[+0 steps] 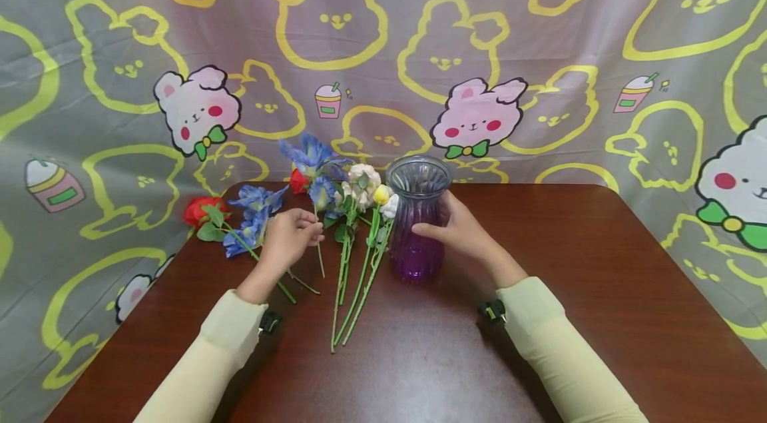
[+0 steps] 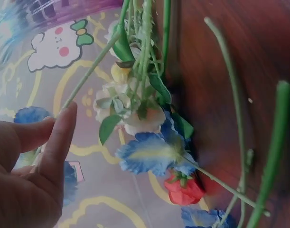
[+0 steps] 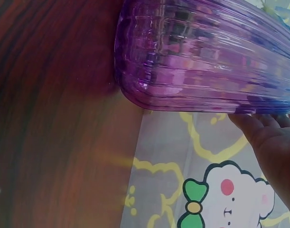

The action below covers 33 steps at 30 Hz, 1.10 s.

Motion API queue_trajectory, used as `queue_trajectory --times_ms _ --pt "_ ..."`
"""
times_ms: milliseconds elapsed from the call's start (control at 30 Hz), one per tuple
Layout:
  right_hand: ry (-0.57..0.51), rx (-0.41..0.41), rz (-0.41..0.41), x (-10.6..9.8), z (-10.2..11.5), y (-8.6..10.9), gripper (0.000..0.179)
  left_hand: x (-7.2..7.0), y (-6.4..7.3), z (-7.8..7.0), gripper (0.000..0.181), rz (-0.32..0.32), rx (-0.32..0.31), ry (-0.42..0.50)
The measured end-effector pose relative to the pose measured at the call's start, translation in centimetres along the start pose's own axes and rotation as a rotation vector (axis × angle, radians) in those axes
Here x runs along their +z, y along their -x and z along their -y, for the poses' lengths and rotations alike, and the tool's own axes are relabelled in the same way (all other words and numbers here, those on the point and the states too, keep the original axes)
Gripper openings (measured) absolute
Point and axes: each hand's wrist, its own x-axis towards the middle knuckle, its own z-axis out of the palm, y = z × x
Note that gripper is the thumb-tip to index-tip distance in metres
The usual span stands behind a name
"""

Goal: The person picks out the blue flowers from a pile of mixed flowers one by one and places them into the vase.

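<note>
Soft even light, pale glare on the tabletop (image 1: 413, 363), wrist views dimmer, slightly blurred

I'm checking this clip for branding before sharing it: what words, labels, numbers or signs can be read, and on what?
No text can be read.
Vase: no lettering visible.
Patterned cloth: drawn animals and cups, no words.
Black wrist devices: any markings are too small to read.
</note>
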Motion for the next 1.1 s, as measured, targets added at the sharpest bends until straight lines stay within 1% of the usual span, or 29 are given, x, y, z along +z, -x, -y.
queue_trajectory --times_ms 100,167,267,400,567,733,800,867,1000,1100 --pt "0.011 -0.014 -0.003 -0.1 -1.2 -0.4 0.081 0.4 -0.1 -0.5 0.013 -0.002 0.035 0.025" --pt "0.03 -0.032 -0.003 -0.2 -1.4 -0.4 0.081 0.6 -0.2 -0.9 0.013 -0.008 0.064 0.041" --pt "0.062 -0.052 -0.004 -0.2 -1.3 -0.4 0.081 0.9 -0.2 -1.4 0.012 -0.017 0.107 0.076" --pt "0.075 -0.075 -0.019 -0.4 -0.7 -0.3 0.081 1.1 -0.1 -2.0 0.012 -0.031 0.153 0.107" --pt "0.107 -0.098 -0.082 -1.2 0.7 -0.1 0.083 1.3 0.0 -3.0 0.014 -0.044 0.21 0.13" --pt "0.167 -0.059 -0.132 -1.6 4.6 0.9 0.084 1.7 -0.1 -4.2 0.009 -0.064 0.295 0.196" --pt "0.191 -0.059 -0.156 -1.6 6.2 1.4 0.082 1.9 -0.1 -4.7 0.008 -0.07 0.321 0.215" --pt "0.204 -0.09 -0.187 -1.8 6.9 1.5 0.08 2.2 0.0 -5.3 0.007 -0.073 0.339 0.224" --pt "0.193 -0.175 -0.234 -2.1 7.6 1.5 0.075 2.6 0.2 -6.3 0.008 -0.066 0.375 0.256" --pt "0.192 -0.23 -0.247 -2.4 7.4 1.2 0.073 3.0 0.2 -7.2 0.009 -0.054 0.412 0.291"
